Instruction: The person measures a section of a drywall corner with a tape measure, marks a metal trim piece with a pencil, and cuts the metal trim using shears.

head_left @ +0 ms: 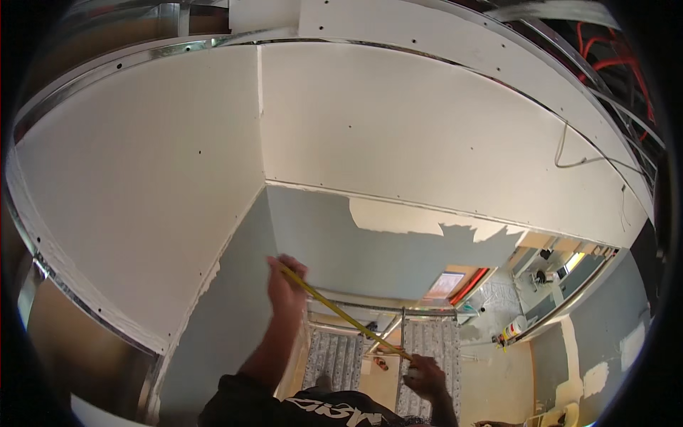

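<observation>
A yellow tape measure (334, 307) stretches slantwise between my two hands, its blade running down from left to right. The upper end is pinched in my left hand (287, 276), raised in front of the grey wall near the corner. My right hand (425, 377), lower and closer to me, is closed around the other end. The tape's case is not plainly visible there. Beneath the blade are perforated metal scaffold planks (432, 336).
White plasterboard panels (398, 121) with screw marks cover the upper walls, above grey wall (320, 228) with pale patches. A scaffold guard rail (356, 307) crosses ahead. Loose cable (569, 165) hangs at the right. A white bucket (514, 327) stands lower right, near an opening into another room.
</observation>
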A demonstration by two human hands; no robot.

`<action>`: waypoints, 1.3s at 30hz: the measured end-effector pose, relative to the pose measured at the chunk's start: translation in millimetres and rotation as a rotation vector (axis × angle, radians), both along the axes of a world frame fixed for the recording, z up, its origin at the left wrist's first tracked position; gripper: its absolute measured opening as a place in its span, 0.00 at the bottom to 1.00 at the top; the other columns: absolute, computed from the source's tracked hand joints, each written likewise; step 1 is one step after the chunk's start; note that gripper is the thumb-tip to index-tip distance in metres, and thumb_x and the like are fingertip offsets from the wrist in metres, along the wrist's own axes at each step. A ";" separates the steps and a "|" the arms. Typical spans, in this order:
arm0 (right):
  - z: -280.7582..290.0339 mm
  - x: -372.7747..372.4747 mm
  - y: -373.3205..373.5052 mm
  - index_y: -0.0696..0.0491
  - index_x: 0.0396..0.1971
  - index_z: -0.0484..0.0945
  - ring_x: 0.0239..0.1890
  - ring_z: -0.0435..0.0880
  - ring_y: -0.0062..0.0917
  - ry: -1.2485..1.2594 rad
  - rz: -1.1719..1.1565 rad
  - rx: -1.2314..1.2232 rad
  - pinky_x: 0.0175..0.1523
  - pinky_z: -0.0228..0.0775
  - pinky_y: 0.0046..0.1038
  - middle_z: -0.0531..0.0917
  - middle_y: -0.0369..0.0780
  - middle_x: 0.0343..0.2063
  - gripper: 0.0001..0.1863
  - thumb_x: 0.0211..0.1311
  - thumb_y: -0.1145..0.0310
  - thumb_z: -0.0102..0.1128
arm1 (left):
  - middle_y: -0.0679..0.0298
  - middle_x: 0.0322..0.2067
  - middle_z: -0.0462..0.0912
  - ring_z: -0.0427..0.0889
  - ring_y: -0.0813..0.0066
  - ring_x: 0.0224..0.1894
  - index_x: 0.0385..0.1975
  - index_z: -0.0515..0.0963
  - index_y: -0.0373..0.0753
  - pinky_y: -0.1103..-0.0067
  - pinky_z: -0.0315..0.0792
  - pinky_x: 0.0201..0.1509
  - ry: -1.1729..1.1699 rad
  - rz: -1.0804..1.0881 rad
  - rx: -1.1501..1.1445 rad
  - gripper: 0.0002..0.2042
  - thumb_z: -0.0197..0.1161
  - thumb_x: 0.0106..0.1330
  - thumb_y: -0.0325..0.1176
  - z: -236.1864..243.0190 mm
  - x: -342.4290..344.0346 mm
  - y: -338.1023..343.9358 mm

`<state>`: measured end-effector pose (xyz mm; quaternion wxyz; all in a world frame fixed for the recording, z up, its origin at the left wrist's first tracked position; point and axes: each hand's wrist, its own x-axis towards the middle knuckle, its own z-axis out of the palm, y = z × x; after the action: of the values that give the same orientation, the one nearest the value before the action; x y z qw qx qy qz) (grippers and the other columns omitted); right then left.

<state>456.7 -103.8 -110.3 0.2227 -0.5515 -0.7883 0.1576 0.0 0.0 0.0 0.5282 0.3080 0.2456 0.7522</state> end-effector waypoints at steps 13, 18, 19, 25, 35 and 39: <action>194.5 25.1 112.0 0.54 0.49 0.76 0.48 0.80 0.43 -0.192 -0.277 0.499 0.52 0.77 0.41 0.80 0.46 0.43 0.30 0.40 0.70 0.70 | 0.66 0.39 0.77 0.77 0.70 0.42 0.48 0.73 0.39 0.70 0.69 0.55 -0.135 -0.033 0.532 0.13 0.52 0.77 0.42 192.3 -51.5 108.4; 313.5 50.2 153.0 0.54 0.56 0.73 0.54 0.78 0.38 -0.154 -0.170 0.712 0.58 0.74 0.33 0.76 0.46 0.51 0.35 0.42 0.82 0.69 | 0.60 0.43 0.76 0.75 0.66 0.51 0.53 0.75 0.29 0.67 0.69 0.65 -0.072 0.008 0.755 0.14 0.53 0.76 0.32 315.6 -55.4 130.0; 345.0 50.6 160.1 0.54 0.60 0.70 0.56 0.78 0.35 -0.177 -0.188 0.721 0.59 0.73 0.32 0.75 0.44 0.54 0.37 0.43 0.85 0.66 | 0.60 0.43 0.76 0.74 0.66 0.52 0.53 0.74 0.28 0.67 0.70 0.65 -0.043 0.041 0.722 0.14 0.53 0.76 0.32 342.8 -65.3 136.8; 509.7 65.6 206.1 0.51 0.64 0.67 0.61 0.76 0.41 -0.376 -0.249 1.145 0.62 0.75 0.34 0.74 0.46 0.58 0.35 0.55 0.77 0.70 | 0.66 0.27 0.80 0.81 0.72 0.29 0.45 0.76 0.39 0.75 0.79 0.34 0.260 0.255 0.630 0.13 0.65 0.70 0.41 470.4 -119.5 212.3; 603.0 98.6 277.4 0.47 0.69 0.64 0.60 0.78 0.37 -0.388 -0.303 1.151 0.60 0.73 0.35 0.74 0.46 0.60 0.41 0.53 0.72 0.70 | 0.60 0.30 0.81 0.80 0.67 0.31 0.39 0.78 0.37 0.72 0.75 0.34 0.018 0.132 0.252 0.07 0.58 0.73 0.33 526.3 -83.3 292.0; 612.4 67.2 282.4 0.50 0.66 0.67 0.58 0.79 0.37 -0.285 -0.219 1.120 0.61 0.72 0.35 0.77 0.46 0.57 0.39 0.51 0.72 0.70 | 0.58 0.29 0.82 0.82 0.66 0.25 0.38 0.79 0.31 0.71 0.81 0.28 -0.108 0.175 0.425 0.06 0.66 0.67 0.27 531.1 -97.9 297.5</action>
<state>524.0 178.6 502.1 0.3868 -0.4436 -0.7122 -0.3826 -97.9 297.5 531.1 0.3966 0.3491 0.0790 0.8454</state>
